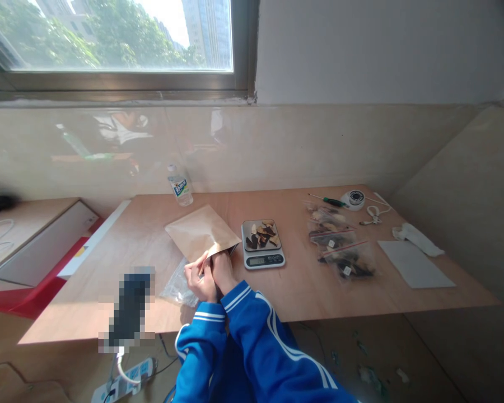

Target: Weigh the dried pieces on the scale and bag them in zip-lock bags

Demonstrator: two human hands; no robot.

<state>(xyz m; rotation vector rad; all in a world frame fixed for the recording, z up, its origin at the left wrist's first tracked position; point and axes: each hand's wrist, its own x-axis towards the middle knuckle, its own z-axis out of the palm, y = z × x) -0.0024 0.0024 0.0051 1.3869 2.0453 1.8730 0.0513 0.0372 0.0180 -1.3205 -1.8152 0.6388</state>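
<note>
A brown paper envelope (198,230) lies on the wooden table (302,285), its open end toward me. My left hand (198,280) pinches the envelope's near edge with closed fingers. My right hand (223,270) is pressed against the left one, fingers curled at the envelope's mouth. Both arms wear blue sleeves with white stripes. A clear plastic bag (177,288) lies crumpled under and left of my left hand. Just right of the envelope stands a small digital scale (262,244) with dark and light dried pieces on its pan.
Clear zip bags of dried pieces (340,246) lie right of the scale. A water bottle (180,186) stands at the back. A screwdriver (326,200), a round white device (354,198), a grey sheet (415,263) and a power strip (124,380) on the floor are also in view.
</note>
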